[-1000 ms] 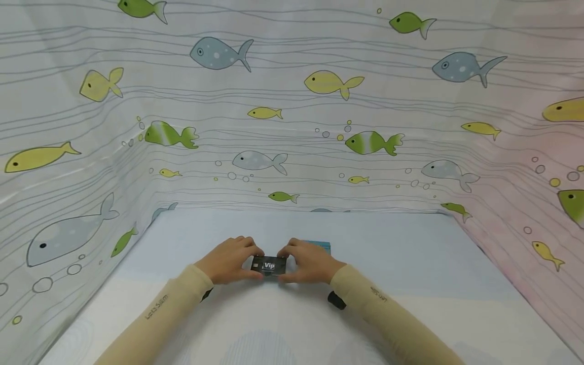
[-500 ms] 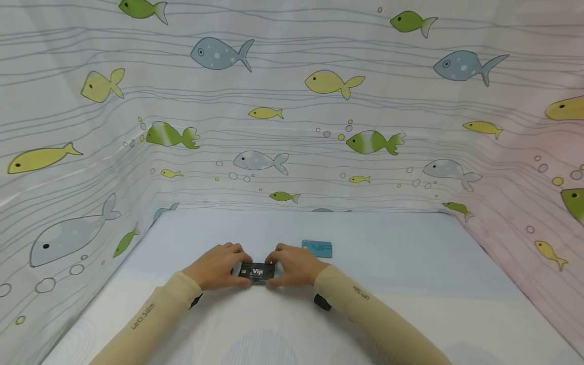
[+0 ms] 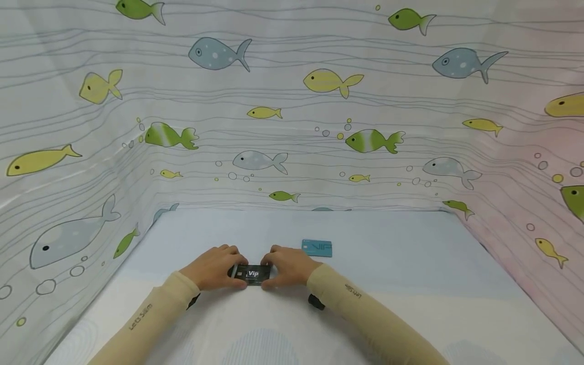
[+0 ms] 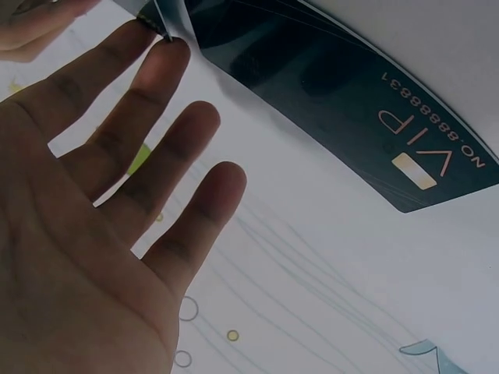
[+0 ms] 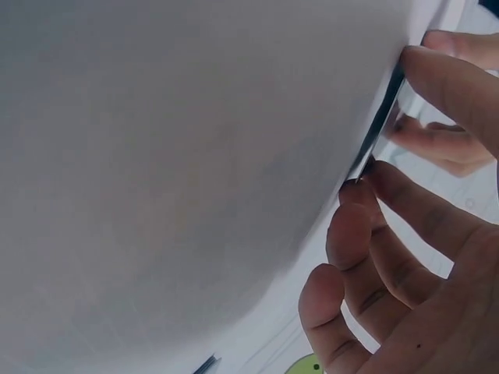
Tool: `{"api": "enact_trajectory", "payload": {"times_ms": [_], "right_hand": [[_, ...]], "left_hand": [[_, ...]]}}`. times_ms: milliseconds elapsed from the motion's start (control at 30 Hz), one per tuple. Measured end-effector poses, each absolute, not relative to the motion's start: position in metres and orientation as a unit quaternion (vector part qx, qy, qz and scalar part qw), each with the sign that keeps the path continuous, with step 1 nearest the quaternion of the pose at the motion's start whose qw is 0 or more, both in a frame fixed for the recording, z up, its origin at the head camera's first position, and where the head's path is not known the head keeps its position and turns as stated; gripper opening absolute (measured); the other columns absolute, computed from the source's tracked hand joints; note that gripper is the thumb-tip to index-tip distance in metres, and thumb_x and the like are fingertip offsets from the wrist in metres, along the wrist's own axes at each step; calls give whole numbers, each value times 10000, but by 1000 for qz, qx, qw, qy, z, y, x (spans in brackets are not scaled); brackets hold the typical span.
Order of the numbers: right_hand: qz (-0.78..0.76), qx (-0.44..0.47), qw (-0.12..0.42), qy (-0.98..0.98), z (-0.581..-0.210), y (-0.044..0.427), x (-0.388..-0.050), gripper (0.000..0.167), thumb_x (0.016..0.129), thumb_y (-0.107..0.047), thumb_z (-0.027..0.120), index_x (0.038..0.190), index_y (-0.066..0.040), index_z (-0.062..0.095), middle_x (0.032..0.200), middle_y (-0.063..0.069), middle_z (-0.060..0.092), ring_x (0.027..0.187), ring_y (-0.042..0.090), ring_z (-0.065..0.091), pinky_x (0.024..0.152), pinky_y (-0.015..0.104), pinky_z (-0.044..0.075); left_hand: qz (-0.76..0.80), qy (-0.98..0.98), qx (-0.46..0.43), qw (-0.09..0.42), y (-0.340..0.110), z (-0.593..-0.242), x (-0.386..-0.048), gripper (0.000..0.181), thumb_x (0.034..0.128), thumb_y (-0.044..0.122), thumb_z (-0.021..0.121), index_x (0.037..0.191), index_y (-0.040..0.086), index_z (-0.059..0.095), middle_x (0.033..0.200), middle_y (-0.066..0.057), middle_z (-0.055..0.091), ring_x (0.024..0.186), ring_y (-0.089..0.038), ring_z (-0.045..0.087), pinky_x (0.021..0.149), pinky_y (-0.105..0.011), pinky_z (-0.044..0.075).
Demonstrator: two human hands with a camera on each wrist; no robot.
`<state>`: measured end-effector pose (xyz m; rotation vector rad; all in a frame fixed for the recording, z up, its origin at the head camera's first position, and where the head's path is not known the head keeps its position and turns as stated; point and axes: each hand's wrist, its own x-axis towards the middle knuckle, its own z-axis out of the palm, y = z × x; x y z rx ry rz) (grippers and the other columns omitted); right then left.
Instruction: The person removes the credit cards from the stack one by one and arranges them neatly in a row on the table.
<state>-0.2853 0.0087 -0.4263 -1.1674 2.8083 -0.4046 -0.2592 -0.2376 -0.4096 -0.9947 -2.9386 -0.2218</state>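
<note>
In the head view a black card [image 3: 252, 274] printed "Vip", with a chip at its left, sits between both hands over the table. My left hand [image 3: 213, 268] pinches its left end, index finger at the far edge and thumb at the near edge. At the right end my right hand [image 3: 288, 267] grips it likewise. The right wrist view catches the card [image 5: 378, 128] nearly edge-on at the fingertips. A teal VIP card [image 3: 317, 248] lies flat on the table beyond the right hand. It appears darker in the left wrist view, where this teal card [image 4: 327, 86] shows its number.
A pale blue and white cloth [image 3: 388, 253] covers the table. Fish-printed curtain walls [image 3: 292, 132] enclose the back and both sides. Black straps [image 3: 316, 302] show beneath the sleeves.
Both hands have shifted left and slightly nearer with the black card between them. The teal card, partly covered by the right hand before, now shows fully and stays in place.
</note>
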Motion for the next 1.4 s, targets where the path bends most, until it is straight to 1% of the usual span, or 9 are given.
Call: {"api": "enact_trajectory", "payload": {"times_ms": [167,433,667,967,1067,1233,1400], "right_hand": [[-120,-378,38,917,-427,6,-285,518,821,-519,798,1233,-216,714,1046,-58,585,806,54,538,725,246,489],[-105,-375,32,921,-429,6,-284,519,837,-538,774,1256,-239,703,1060,-73,566,802,60,529,721,245,482],[-110,-372,37,921,-427,6,-283,519,836,-519,780,1258,-228,701,1062,-59,568,800,68,523,713,249,475],[-129,-362,54,922,-424,7,-283,543,835,-528,777,1275,-222,694,1093,-55,593,846,62,543,768,249,493],[-138,-356,59,923,-423,11,-285,561,838,-536,769,1295,-221,684,1097,-62,602,879,57,558,799,253,503],[-152,-346,60,924,-420,24,-287,566,847,-520,768,1310,-207,677,1122,-44,610,933,77,576,862,292,519],[-169,-335,56,925,-418,47,-293,566,865,-515,764,1326,-201,664,1173,-13,600,972,107,578,873,318,521]], "left_hand": [[-75,-947,-311,6,-238,-411,-259,503,805,508,810,1134,135,734,1005,24,616,848,-122,518,748,-335,463],[-73,-947,-314,7,-238,-413,-261,518,798,512,813,1147,136,737,1010,23,618,846,-121,522,737,-330,457],[-74,-946,-317,9,-238,-413,-262,514,796,506,814,1143,133,740,1010,18,622,843,-122,521,733,-324,454],[-73,-949,-307,-3,-234,-409,-262,526,792,496,818,1154,123,736,1006,19,621,850,-133,521,743,-340,453],[-63,-950,-305,-3,-231,-407,-264,532,805,509,804,1160,118,739,1017,12,633,869,-151,539,764,-359,468],[-54,-948,-312,0,-220,-408,-272,527,856,523,762,1182,110,734,1062,-7,652,936,-202,587,826,-408,500],[-65,-946,-318,1,-203,-409,-284,511,880,499,752,1227,126,719,1066,12,656,958,-185,595,851,-394,508]]}}
